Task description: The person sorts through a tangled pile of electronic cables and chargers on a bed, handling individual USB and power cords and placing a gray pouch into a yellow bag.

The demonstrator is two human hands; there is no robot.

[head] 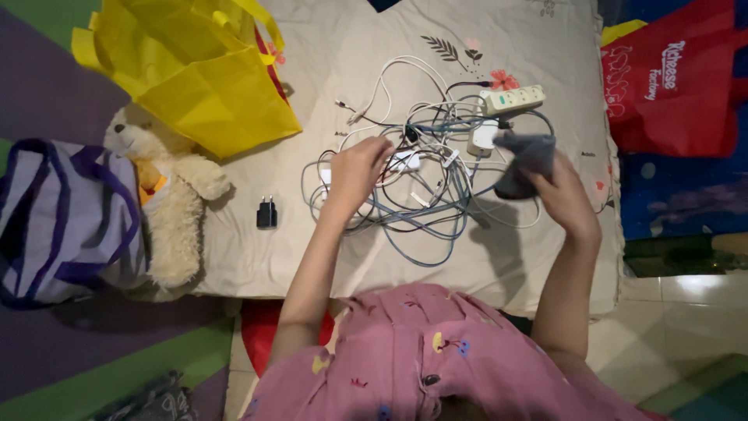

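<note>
On beige cushion point(389, 257), L hand point(354, 173) pinches tangled cables point(425, 187); R hand point(562, 195) grips grey cloth point(526, 160).

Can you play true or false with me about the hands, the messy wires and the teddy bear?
1. The right hand holds a grey cloth. True.
2. The left hand is hugging the teddy bear. False: it reaches into the tangle of cables; the teddy bear lies apart, beside a purple striped bag.
3. A black plug adapter lies by itself between the teddy bear and the cables. True.
4. The yellow bag sits on top of the cables. False: it lies off to the side, above the teddy bear.
5. A white power strip lies at the far edge of the cables. True.
</note>
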